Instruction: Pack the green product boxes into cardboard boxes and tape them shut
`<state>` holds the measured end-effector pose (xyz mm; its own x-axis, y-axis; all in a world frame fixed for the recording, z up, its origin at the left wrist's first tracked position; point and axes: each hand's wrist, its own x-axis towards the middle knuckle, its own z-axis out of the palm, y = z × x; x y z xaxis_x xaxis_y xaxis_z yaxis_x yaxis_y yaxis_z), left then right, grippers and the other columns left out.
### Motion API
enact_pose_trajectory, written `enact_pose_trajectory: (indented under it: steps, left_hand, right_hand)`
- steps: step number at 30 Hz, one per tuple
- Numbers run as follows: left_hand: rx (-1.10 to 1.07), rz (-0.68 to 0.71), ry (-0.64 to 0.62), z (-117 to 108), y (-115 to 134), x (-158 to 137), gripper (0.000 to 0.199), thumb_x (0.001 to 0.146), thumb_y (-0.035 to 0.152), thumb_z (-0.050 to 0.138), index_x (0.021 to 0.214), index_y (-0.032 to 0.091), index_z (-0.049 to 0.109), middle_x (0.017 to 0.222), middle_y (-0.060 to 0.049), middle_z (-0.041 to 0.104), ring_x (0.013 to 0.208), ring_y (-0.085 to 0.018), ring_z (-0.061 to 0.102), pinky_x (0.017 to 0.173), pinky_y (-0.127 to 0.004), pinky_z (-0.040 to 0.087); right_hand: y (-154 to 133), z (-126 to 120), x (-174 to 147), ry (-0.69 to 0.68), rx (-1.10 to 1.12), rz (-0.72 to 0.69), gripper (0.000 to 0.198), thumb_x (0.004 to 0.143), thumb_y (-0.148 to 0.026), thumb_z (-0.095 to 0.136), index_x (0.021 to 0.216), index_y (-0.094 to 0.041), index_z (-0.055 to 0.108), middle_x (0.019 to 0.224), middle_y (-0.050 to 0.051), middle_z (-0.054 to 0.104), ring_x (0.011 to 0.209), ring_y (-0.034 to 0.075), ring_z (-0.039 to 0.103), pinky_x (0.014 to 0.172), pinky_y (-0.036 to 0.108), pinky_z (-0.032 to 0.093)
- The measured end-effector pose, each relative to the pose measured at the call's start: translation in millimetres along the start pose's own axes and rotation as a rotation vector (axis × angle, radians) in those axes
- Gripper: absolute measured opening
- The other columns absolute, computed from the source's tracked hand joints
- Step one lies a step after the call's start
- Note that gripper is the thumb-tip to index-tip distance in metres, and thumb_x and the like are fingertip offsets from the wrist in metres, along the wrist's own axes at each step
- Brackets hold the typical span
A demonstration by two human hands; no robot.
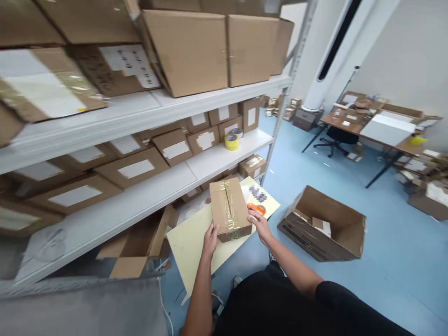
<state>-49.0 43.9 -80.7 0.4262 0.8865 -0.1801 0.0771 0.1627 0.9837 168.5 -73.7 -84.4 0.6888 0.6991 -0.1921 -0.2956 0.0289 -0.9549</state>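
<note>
Brown box (229,205) is clasped by left grip (210,239) and right grip (260,224); open carton (336,210) holds cardboard pieces (319,224).

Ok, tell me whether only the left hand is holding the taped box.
No: the left hand and the right hand both hold the taped box, one at each side.

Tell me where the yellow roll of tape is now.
In the head view, the yellow roll of tape sits on the white metal shelf, toward its right end, beside a paler tape roll.
</note>
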Motion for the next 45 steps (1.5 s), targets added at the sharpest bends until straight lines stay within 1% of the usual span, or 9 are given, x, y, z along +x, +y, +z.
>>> enact_pose_trajectory:
  steps: [6, 12, 19, 22, 24, 29, 35, 40, 45]
  left_hand:
    - [0.09, 0.047, -0.246, 123.7, 34.9, 50.4, 0.061, 0.096, 0.053, 0.062, 0.148, 0.021, 0.059, 0.156, -0.007, 0.055, 0.15, -0.028, 0.043, 0.128, -0.042, 0.03]
    - [0.163, 0.056, -0.527, 294.1, 44.7, 87.7, 0.062, 0.095, 0.05, 0.063, 0.149, 0.022, 0.057, 0.157, -0.007, 0.053, 0.149, -0.028, 0.046, 0.124, -0.043, 0.035]
    - [0.315, 0.062, -0.837, 491.3, 29.4, 105.0, 0.055, 0.097, 0.046, 0.053, 0.146, 0.022, 0.06, 0.149, -0.005, 0.062, 0.144, -0.026, 0.052, 0.122, -0.042, 0.038]
    - [0.391, 0.039, -0.746, 551.0, 31.9, 114.0, 0.058, 0.097, 0.043, 0.053, 0.15, 0.021, 0.055, 0.161, -0.008, 0.048, 0.154, -0.025, 0.037, 0.127, -0.041, 0.028]
    - [0.409, 0.072, -0.626, 575.8, 38.7, 120.9, 0.06, 0.098, 0.043, 0.054, 0.153, 0.019, 0.051, 0.166, -0.011, 0.04, 0.158, -0.025, 0.029, 0.129, -0.042, 0.022]
    - [0.347, 0.176, -0.566, 592.0, 58.0, 131.3, 0.054, 0.1, 0.041, 0.054, 0.15, 0.021, 0.054, 0.161, -0.012, 0.048, 0.151, -0.026, 0.042, 0.125, -0.044, 0.032]
    - [0.278, 0.21, -0.487, 569.3, 68.5, 129.3, 0.048, 0.098, 0.034, 0.054, 0.144, 0.021, 0.061, 0.155, -0.011, 0.055, 0.147, -0.026, 0.047, 0.123, -0.043, 0.035]
    - [0.237, 0.205, -0.42, 522.3, 72.2, 124.4, 0.048, 0.097, 0.036, 0.057, 0.143, 0.022, 0.062, 0.154, -0.01, 0.056, 0.147, -0.026, 0.046, 0.123, -0.043, 0.035]
    - [0.183, 0.224, -0.286, 443.4, 77.0, 110.7, 0.05, 0.098, 0.038, 0.056, 0.145, 0.021, 0.06, 0.156, -0.012, 0.054, 0.148, -0.026, 0.045, 0.123, -0.044, 0.034]
  right_hand:
    - [-40.9, -88.5, 18.8, 0.211, 0.202, -0.098, 0.043, 0.072, -0.042, 0.083, 0.111, -0.024, 0.078, 0.131, 0.009, 0.074, 0.128, 0.032, 0.063, 0.114, 0.048, 0.045]
    - [-68.0, -212.8, 44.7, 0.532, 0.167, -0.162, 0.052, 0.08, -0.042, 0.073, 0.128, -0.024, 0.067, 0.138, 0.01, 0.069, 0.132, 0.029, 0.06, 0.114, 0.047, 0.046]
    - [-91.1, -367.8, 71.1, 0.771, 0.108, -0.068, 0.081, 0.084, -0.045, 0.063, 0.159, -0.025, 0.04, 0.142, 0.012, 0.064, 0.133, 0.027, 0.06, 0.113, 0.044, 0.047]
    - [-111.8, -424.9, 86.9, 0.844, 0.086, -0.028, 0.093, 0.083, -0.044, 0.063, 0.166, -0.028, 0.024, 0.152, 0.012, 0.056, 0.141, 0.027, 0.054, 0.116, 0.044, 0.045]
    - [-129.8, -454.7, 99.3, 0.905, 0.057, -0.037, 0.092, 0.084, -0.044, 0.062, 0.166, -0.03, 0.022, 0.161, 0.012, 0.046, 0.147, 0.027, 0.046, 0.118, 0.045, 0.041]
    - [-171.1, -477.9, 135.8, 0.819, 0.051, -0.186, 0.083, 0.085, -0.04, 0.061, 0.162, -0.029, 0.032, 0.162, 0.013, 0.044, 0.147, 0.026, 0.046, 0.118, 0.044, 0.041]
    - [-186.3, -433.8, 169.1, 0.609, 0.007, -0.324, 0.071, 0.081, -0.029, 0.06, 0.152, -0.027, 0.049, 0.154, 0.012, 0.055, 0.138, 0.025, 0.055, 0.115, 0.045, 0.045]
    - [-176.2, -378.7, 174.9, 0.462, -0.005, -0.326, 0.061, 0.08, -0.029, 0.06, 0.141, -0.024, 0.059, 0.149, 0.013, 0.06, 0.134, 0.027, 0.058, 0.113, 0.047, 0.045]
    - [-151.7, -300.1, 172.9, 0.267, -0.012, -0.29, 0.056, 0.077, -0.032, 0.062, 0.132, -0.022, 0.064, 0.144, 0.013, 0.064, 0.129, 0.028, 0.062, 0.112, 0.048, 0.045]
